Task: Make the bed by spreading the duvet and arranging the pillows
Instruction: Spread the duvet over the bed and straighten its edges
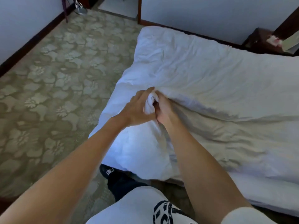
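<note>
Left hand (137,107) and right hand (163,110) both pinch one bunched fold of the duvet (202,81). Best to part the hands along the edge, then pull it taut and flat.

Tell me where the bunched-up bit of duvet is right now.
In the head view it sits just left of centre, gripped between the left hand and right hand, above the duvet near the bed's carpet-side edge.
</note>
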